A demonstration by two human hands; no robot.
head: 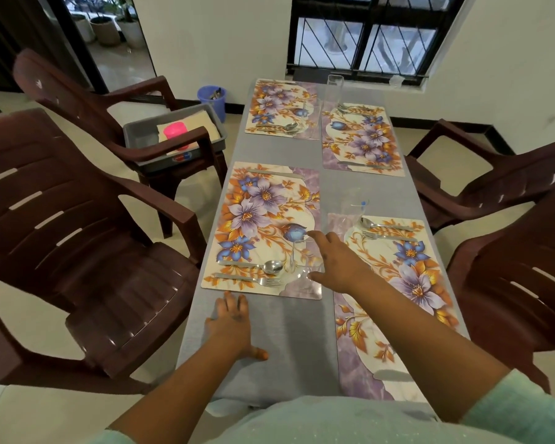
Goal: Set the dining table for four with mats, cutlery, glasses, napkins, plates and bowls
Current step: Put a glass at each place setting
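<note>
Four floral mats lie on the grey table [279, 341], each with a spoon, fork and knife. My right hand [340, 261] reaches over the near left mat [260, 225]; its thumb and forefinger rest against a clear glass [298, 257] standing at that mat's right edge, beside the spoon [271, 266] and fork [266, 281]. My left hand [234, 322] lies flat on the tablecloth below that mat, fingers apart and holding nothing. A second glass [354, 205] stands at the near right mat [398, 283]. A tall glass [335, 91] stands between the far left mat [281, 108] and far right mat [362, 139].
Brown plastic chairs flank the table: two on the left [77, 251] and two on the right [510, 267]. The far left chair holds a grey tub [141, 129] with a pink cup [174, 130] and folded cloths. A blue bucket [212, 97] stands on the floor by the wall.
</note>
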